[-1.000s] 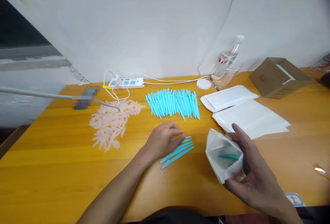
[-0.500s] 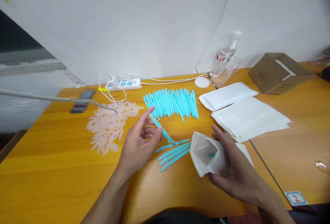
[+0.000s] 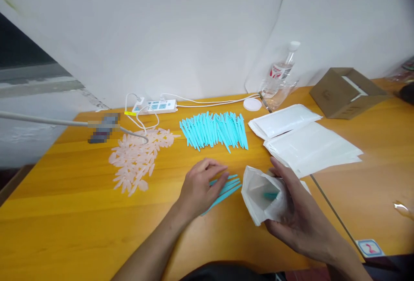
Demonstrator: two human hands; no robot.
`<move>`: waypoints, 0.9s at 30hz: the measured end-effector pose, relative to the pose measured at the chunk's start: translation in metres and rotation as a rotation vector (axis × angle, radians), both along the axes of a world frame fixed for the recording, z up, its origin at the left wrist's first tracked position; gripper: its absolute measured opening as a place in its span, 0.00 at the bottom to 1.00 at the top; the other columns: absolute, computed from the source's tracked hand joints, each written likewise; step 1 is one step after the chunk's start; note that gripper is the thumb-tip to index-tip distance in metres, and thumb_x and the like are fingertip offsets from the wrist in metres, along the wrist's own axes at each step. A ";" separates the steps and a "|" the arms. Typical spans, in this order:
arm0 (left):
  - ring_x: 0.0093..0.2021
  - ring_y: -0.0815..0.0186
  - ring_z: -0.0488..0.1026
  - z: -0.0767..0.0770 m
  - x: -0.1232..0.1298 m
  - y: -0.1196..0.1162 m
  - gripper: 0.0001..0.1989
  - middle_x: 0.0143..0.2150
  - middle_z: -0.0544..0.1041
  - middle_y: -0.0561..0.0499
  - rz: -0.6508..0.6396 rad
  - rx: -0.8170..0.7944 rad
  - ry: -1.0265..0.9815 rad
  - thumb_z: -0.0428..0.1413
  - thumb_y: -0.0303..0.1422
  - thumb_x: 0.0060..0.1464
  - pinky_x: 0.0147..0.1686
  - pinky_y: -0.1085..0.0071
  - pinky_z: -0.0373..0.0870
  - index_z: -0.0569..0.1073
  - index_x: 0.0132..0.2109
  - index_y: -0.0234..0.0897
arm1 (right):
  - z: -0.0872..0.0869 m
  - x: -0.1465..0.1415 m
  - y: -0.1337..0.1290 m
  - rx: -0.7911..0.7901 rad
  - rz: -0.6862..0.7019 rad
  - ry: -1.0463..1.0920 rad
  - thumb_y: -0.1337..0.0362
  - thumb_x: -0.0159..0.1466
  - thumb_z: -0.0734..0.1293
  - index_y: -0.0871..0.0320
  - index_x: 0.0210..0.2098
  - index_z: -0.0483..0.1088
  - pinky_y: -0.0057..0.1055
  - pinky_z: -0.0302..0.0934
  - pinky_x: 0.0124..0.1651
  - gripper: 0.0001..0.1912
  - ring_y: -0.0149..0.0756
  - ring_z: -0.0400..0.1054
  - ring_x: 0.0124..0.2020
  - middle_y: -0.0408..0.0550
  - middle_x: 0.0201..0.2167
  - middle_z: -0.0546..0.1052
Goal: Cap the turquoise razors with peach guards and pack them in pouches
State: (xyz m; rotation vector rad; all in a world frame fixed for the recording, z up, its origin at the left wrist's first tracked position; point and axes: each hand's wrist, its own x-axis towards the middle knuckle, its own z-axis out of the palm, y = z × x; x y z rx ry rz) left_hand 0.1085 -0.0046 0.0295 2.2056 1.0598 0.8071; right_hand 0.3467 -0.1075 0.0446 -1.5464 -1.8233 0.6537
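My right hand (image 3: 296, 212) is wrapped round a white padded bag (image 3: 254, 201), its mouth facing left, with something teal inside. Over several loose teal sticks (image 3: 226, 195) on the table, my left hand (image 3: 205, 184) has its fingers bent and close together; whether they grip a stick is hidden. Behind it lies a dense row of teal sticks (image 3: 213, 130). To the left is a spread of small pale pink pieces (image 3: 136, 156). Flat white bags (image 3: 313, 147) lie behind my right hand.
A power strip (image 3: 161, 106) with white cables sits by the wall, near a blurred dark object (image 3: 105, 128). A round white disc (image 3: 252, 104), a clear bottle (image 3: 280, 72) and an open cardboard box (image 3: 346, 95) stand farther right.
My left hand has moved right and down onto the loose sticks; the stick it held is no longer visible in it. My right hand and the bag have shifted slightly right.
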 end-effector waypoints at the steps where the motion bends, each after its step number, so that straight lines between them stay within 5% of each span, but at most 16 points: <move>1: 0.43 0.61 0.75 -0.008 -0.002 0.008 0.09 0.42 0.79 0.48 -0.037 -0.024 0.121 0.57 0.34 0.63 0.43 0.64 0.71 0.82 0.46 0.43 | -0.001 0.001 -0.001 -0.001 -0.003 -0.003 0.65 0.57 0.70 0.47 0.74 0.37 0.52 0.59 0.63 0.54 0.55 0.59 0.63 0.55 0.63 0.60; 4: 0.40 0.59 0.76 -0.022 -0.002 0.023 0.05 0.38 0.79 0.50 -0.101 -0.052 0.366 0.60 0.30 0.57 0.39 0.64 0.70 0.82 0.37 0.42 | -0.002 0.001 -0.003 0.002 -0.013 -0.011 0.65 0.57 0.70 0.47 0.74 0.37 0.52 0.60 0.63 0.54 0.56 0.59 0.64 0.55 0.65 0.59; 7: 0.38 0.61 0.76 -0.013 -0.003 0.027 0.09 0.35 0.79 0.50 -0.068 -0.043 0.372 0.55 0.25 0.59 0.38 0.65 0.70 0.79 0.36 0.38 | -0.003 -0.001 -0.004 -0.001 -0.014 -0.023 0.65 0.57 0.70 0.47 0.74 0.37 0.51 0.60 0.63 0.54 0.56 0.58 0.64 0.55 0.65 0.59; 10: 0.33 0.66 0.75 0.016 -0.016 0.021 0.10 0.35 0.78 0.52 0.041 -0.127 0.078 0.55 0.27 0.61 0.36 0.69 0.73 0.76 0.49 0.39 | -0.001 -0.002 -0.003 0.001 -0.012 -0.025 0.66 0.57 0.70 0.47 0.74 0.36 0.51 0.60 0.63 0.54 0.55 0.59 0.63 0.55 0.64 0.60; 12: 0.34 0.68 0.77 0.041 -0.027 0.011 0.21 0.38 0.78 0.53 0.158 -0.166 -0.229 0.58 0.28 0.61 0.36 0.70 0.77 0.69 0.61 0.43 | 0.000 -0.002 -0.002 -0.001 -0.012 -0.021 0.66 0.56 0.70 0.47 0.74 0.36 0.51 0.60 0.63 0.55 0.54 0.60 0.62 0.55 0.63 0.61; 17: 0.28 0.73 0.76 0.078 -0.023 -0.027 0.29 0.39 0.78 0.55 0.317 0.056 -0.708 0.60 0.23 0.58 0.29 0.75 0.78 0.66 0.63 0.49 | 0.001 -0.005 0.002 0.007 -0.007 -0.024 0.66 0.56 0.70 0.47 0.74 0.36 0.52 0.59 0.63 0.55 0.54 0.60 0.61 0.54 0.63 0.61; 20: 0.33 0.70 0.77 0.070 -0.001 -0.044 0.32 0.39 0.80 0.54 0.212 0.107 -0.658 0.60 0.22 0.58 0.33 0.74 0.78 0.63 0.66 0.50 | 0.001 -0.008 0.001 0.008 -0.002 -0.018 0.66 0.56 0.70 0.47 0.74 0.36 0.52 0.59 0.63 0.54 0.55 0.59 0.62 0.54 0.63 0.61; 24: 0.50 0.59 0.74 0.042 0.013 -0.045 0.17 0.53 0.77 0.44 -0.091 0.120 -0.288 0.57 0.32 0.63 0.50 0.59 0.75 0.74 0.58 0.45 | 0.001 -0.007 -0.003 0.013 -0.003 0.019 0.66 0.57 0.70 0.47 0.74 0.36 0.51 0.58 0.64 0.54 0.54 0.59 0.63 0.55 0.64 0.59; 27: 0.50 0.59 0.73 0.016 0.004 -0.030 0.14 0.52 0.77 0.43 0.041 0.013 -0.161 0.52 0.36 0.67 0.49 0.60 0.73 0.77 0.55 0.43 | -0.001 -0.005 -0.005 -0.007 -0.016 0.036 0.66 0.57 0.70 0.47 0.74 0.36 0.52 0.58 0.64 0.54 0.54 0.60 0.62 0.55 0.63 0.59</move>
